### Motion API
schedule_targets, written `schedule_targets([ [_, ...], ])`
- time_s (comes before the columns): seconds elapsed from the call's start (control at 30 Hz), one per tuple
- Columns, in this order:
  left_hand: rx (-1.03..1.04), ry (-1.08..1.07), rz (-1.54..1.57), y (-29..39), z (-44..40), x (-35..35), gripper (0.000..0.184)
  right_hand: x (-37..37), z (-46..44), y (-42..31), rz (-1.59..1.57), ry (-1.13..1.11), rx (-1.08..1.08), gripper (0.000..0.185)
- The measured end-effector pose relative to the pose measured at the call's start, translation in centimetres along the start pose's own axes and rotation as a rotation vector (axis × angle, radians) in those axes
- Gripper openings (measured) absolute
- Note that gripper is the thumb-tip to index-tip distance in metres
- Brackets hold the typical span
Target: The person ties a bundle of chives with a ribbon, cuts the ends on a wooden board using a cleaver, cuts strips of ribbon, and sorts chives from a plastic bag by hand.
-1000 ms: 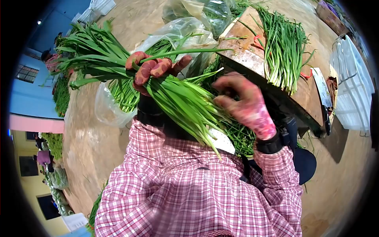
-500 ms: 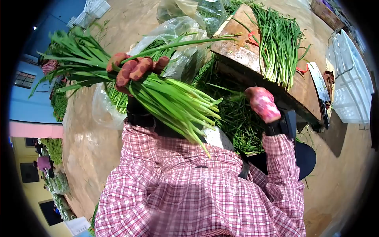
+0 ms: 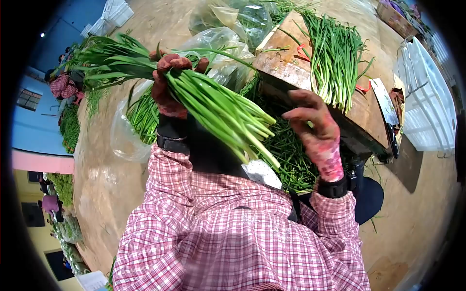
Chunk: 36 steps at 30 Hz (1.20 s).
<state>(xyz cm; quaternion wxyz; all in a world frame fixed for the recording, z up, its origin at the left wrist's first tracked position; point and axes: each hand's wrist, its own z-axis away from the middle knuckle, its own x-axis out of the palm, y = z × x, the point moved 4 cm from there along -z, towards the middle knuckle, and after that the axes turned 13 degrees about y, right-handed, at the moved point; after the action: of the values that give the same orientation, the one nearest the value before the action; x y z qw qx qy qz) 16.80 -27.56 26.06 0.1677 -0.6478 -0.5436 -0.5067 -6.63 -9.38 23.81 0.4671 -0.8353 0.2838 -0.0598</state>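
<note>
My left hand (image 3: pixel 170 82), in a patterned, soiled glove, is closed around the middle of a bunch of garlic chives (image 3: pixel 221 114). Its pale stem ends point right and toward me, while the leafy tops stretch out to the left. My right hand (image 3: pixel 318 131), gloved as well, is raised with bent fingers apart and nothing visible in it. It hovers right of the stem ends, near the front edge of a wooden block (image 3: pixel 279 65). Across that block lies a pile of garlic chives (image 3: pixel 335 58) with red ties beside it.
A large knife (image 3: pixel 386 106) rests along the block's right side. White plastic crates (image 3: pixel 429 97) stand farther right. Loose green leaves (image 3: pixel 303 165) cover the ground below my right hand. Clear plastic bags (image 3: pixel 218 39) with greens are behind the bunch. Another person (image 3: pixel 63 87) is far left.
My right hand has moved left toward the bunch, and its fingers now show spread. The held chives have turned slightly, with their leafy tops swinging right and the trailing stalk lower.
</note>
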Motion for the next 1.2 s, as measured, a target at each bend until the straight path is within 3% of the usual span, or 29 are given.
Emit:
schedule_targets([
  [0.1, -0.034, 0.027, 0.029, -1.2, -0.3, 0.0, 0.031, 2.7, -0.8, -2.6, 0.386, -0.104, -0.337, 0.028],
  [0.17, -0.066, 0.021, 0.074, -1.6, -0.5, -0.6, 0.029, 3.4, -0.9, -2.5, 0.454, -0.144, -0.315, 0.027],
  [0.3, -0.010, 0.182, -0.047, -1.6, -0.9, -1.3, 0.026, 4.1, -0.8, -2.8, 0.474, -0.148, -0.487, 0.029],
  [0.37, -0.105, 0.177, 0.030, -2.1, -1.6, -1.4, 0.021, 4.5, -1.2, -1.6, 0.412, -0.144, -0.399, 0.028],
  [0.43, -0.222, 0.201, -0.011, -2.1, -2.0, -1.8, 0.020, 4.3, -1.1, -0.4, 0.394, -0.070, -0.166, 0.027],
  [0.47, -0.089, 0.341, -0.119, -1.8, -2.6, -2.5, 0.019, 4.0, -0.9, 0.0, 0.329, -0.052, -0.225, 0.027],
  [0.5, -0.183, 0.350, -0.152, -2.0, -2.5, -2.5, 0.019, 3.7, -0.6, 1.0, 0.266, -0.028, -0.208, 0.029],
  [0.57, -0.118, 0.535, -0.183, -1.9, -3.1, -4.5, 0.017, 2.6, -0.5, 0.1, 0.418, -0.129, -0.268, 0.026],
  [0.6, -0.106, 0.495, -0.170, -1.6, -3.6, -4.8, 0.019, 2.0, 0.6, 1.8, 0.618, -0.296, -0.168, 0.026],
  [0.63, -0.124, 0.577, -0.270, -0.6, -4.0, -5.3, 0.018, 0.9, 1.1, 2.8, 0.460, -0.321, -0.300, 0.022],
  [0.7, -0.116, 0.729, -0.274, 0.7, -4.7, -5.6, 0.018, -1.4, 2.8, 7.5, 0.834, -0.557, -0.026, 0.019],
  [0.77, -0.073, 0.814, -0.300, 0.4, -5.0, -5.4, 0.018, -2.4, 1.8, 5.4, 0.417, -0.006, -0.091, 0.014],
  [0.8, -0.089, 0.852, -0.287, 0.1, -4.7, -5.3, 0.018, -2.5, 1.5, 4.8, 0.098, 0.173, 0.209, 0.013],
  [0.83, -0.106, 0.887, -0.277, -0.2, -4.7, -5.3, 0.017, -2.8, 0.6, 3.5, 0.127, 0.227, 0.061, 0.015],
  [0.87, -0.100, 0.890, -0.294, -0.6, -4.7, -5.6, 0.016, -2.4, -0.1, 0.9, 0.041, 0.292, 0.102, 0.026],
  [0.9, -0.088, 0.894, -0.349, -1.2, -4.5, -5.0, 0.015, -2.1, -0.9, -1.8, 0.289, 0.284, -0.142, 0.044],
  [0.97, -0.082, 0.898, -0.362, -1.9, -4.5, -6.5, 0.019, 0.4, -2.8, -7.0, 0.548, 0.137, -0.403, 0.095],
  [1.03, -0.148, 0.879, -0.341, -2.9, -4.2, -7.4, 0.015, 2.9, -3.9, -7.7, 0.639, -0.004, -0.444, 0.106],
  [1.1, -0.102, 0.958, -0.333, -4.3, -3.5, -4.7, 0.013, 4.8, -4.8, -3.5, 0.790, -0.105, -0.350, 0.110],
  [1.13, -0.165, 0.997, -0.246, -4.9, -3.4, -4.0, 0.012, 5.4, -4.1, -0.4, 0.817, -0.181, -0.223, 0.115],
  [1.2, -0.178, 0.921, -0.355, -5.3, -3.7, -5.4, 0.016, 6.3, -2.1, 1.1, 0.785, -0.223, -0.062, 0.123],
])
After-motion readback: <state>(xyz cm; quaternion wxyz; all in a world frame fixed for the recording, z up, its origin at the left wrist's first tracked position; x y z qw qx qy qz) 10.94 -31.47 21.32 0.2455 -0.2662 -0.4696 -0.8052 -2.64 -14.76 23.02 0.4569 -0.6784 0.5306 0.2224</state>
